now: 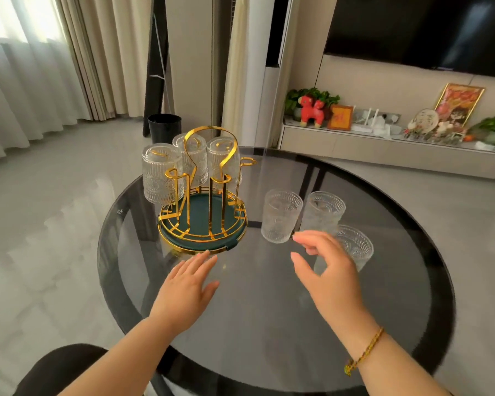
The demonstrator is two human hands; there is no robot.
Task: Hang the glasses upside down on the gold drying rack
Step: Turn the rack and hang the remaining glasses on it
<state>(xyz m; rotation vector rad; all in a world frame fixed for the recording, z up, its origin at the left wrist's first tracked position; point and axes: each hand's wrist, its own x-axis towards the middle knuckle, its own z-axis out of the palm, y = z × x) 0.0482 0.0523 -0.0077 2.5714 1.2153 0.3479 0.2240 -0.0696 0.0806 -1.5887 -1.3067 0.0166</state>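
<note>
The gold drying rack (pixel 203 224) with a dark green tray base stands on the round dark glass table (pixel 269 324). Three ribbed clear glasses hang upside down on its far pegs: a left one (pixel 160 174), a middle one (pixel 196 158) and a right one (pixel 226 160). Three more glasses stand upright to the right of the rack: a left one (pixel 280 215), a far one (pixel 323 211) and a near right one (pixel 355 247). My left hand (pixel 186 287) hovers flat and open just in front of the rack's base. My right hand (pixel 326 270) is open, fingers curved, just short of the upright glasses and partly covering the near right one.
A black bin (pixel 165 127) stands on the floor behind the table. A low shelf (pixel 355 141) along the right wall carries a red toy, frames and plants. Curtains hang at the left. A dark round seat (pixel 60 370) shows at the bottom left.
</note>
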